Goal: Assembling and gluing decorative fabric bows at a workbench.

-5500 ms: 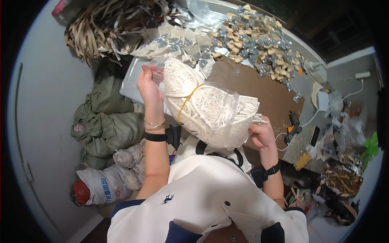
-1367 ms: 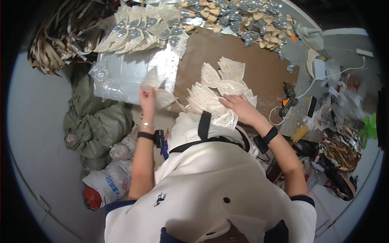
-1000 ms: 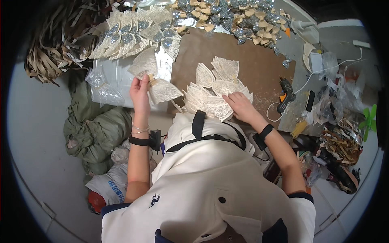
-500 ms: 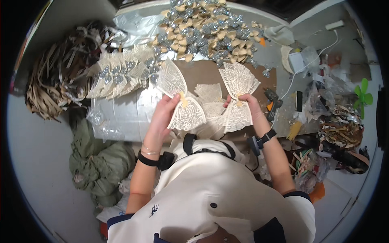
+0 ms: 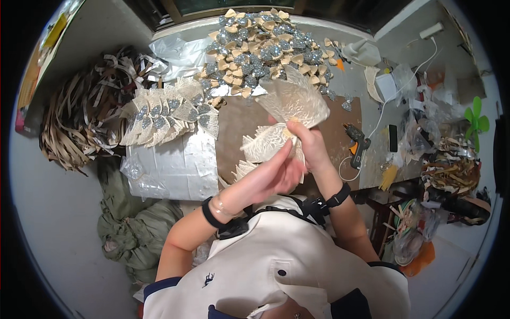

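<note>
Two or more cream lace bows (image 5: 297, 101) overlap in a fanned stack at the middle of the work surface. My right hand (image 5: 314, 148) is closed around their narrow middle, its thumb on a yellowish centre patch. My left hand (image 5: 277, 173) lies against the lower lobes from the near side; its fingers are partly smeared and hidden, so its grip is unclear. More cream lace pieces (image 5: 243, 171) lie on the brown board (image 5: 229, 122), partly covered by my left hand and forearm.
Stacked lace bows with silvery centres (image 5: 159, 114) lie left, beside a heap of strips (image 5: 79, 117). Small beige and glittery silver bows (image 5: 260, 50) pile up at the back. Right are a glue gun (image 5: 359, 149), its white cord, a black bar-shaped object (image 5: 392, 138) and a green fan (image 5: 476, 123).
The two bows, held apart in separate hands before, are now brought together in my right hand. My left hand has moved right and nearer to me, across the lace pieces.
</note>
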`<state>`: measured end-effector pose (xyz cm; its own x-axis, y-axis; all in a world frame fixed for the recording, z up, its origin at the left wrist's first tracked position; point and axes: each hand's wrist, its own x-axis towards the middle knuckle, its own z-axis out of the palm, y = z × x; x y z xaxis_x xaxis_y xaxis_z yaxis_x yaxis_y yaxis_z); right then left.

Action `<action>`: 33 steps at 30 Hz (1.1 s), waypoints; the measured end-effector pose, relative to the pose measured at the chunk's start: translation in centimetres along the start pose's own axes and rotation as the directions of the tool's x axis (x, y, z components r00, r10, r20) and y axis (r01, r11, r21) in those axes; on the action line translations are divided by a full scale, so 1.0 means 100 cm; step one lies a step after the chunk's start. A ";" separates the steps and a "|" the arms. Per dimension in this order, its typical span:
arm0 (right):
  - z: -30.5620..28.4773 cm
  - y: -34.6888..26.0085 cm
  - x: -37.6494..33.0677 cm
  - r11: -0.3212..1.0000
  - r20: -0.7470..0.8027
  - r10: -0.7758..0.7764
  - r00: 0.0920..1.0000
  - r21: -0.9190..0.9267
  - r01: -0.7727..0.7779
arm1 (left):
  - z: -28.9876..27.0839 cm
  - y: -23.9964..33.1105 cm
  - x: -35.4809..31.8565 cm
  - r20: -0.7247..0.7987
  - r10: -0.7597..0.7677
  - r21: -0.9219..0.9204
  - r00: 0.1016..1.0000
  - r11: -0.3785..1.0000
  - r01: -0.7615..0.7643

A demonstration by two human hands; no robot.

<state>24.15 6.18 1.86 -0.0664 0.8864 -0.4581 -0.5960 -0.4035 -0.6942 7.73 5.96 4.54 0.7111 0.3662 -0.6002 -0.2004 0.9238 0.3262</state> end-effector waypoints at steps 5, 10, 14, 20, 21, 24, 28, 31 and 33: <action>0.013 -0.021 -0.016 0.961 -0.016 -0.059 0.998 -0.272 0.053 | -0.010 0.023 -0.060 0.181 0.295 0.532 0.938 0.773 -0.346; 0.019 -0.014 -0.030 0.999 0.220 0.009 0.976 0.031 -0.016 | -0.007 0.011 -0.025 0.158 0.563 0.575 0.811 0.615 -0.539; 0.022 -0.006 -0.031 0.999 0.119 0.011 0.993 0.045 -0.017 | -0.008 -0.002 -0.020 0.134 0.432 0.595 0.892 0.685 -0.421; 0.008 0.017 -0.028 0.985 0.024 -0.131 0.991 0.114 0.127 | -0.006 -0.010 0.008 0.252 0.460 0.848 0.852 0.319 -0.423; -0.002 0.022 -0.024 0.979 0.026 -0.125 0.992 0.164 0.119 | -0.012 -0.013 0.019 0.262 0.468 0.859 0.844 0.285 -0.425; -0.048 0.026 -0.016 0.996 -0.095 -0.072 0.993 0.050 0.077 | -0.025 0.008 0.058 0.073 0.456 0.991 0.887 0.065 -0.115; -0.124 0.033 -0.032 0.844 -0.403 -0.325 0.856 -0.533 0.070 | -0.070 0.058 0.140 0.205 0.584 0.960 0.785 -0.278 -0.044; -0.159 0.039 -0.058 0.950 -0.475 -0.106 0.874 -0.307 -0.051 | -0.104 0.086 0.192 0.382 0.642 0.869 0.665 -0.494 -0.023; -0.168 0.052 -0.064 0.944 -0.474 -0.069 0.878 -0.315 -0.096 | -0.138 0.095 0.220 0.409 0.609 0.674 0.680 -0.704 0.225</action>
<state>34.86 -5.40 -8.16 0.3623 0.6980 -0.6177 -0.3044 -0.5378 -0.7862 12.15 24.36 -15.62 0.6369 0.7658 0.0887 0.7552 -0.6429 0.1278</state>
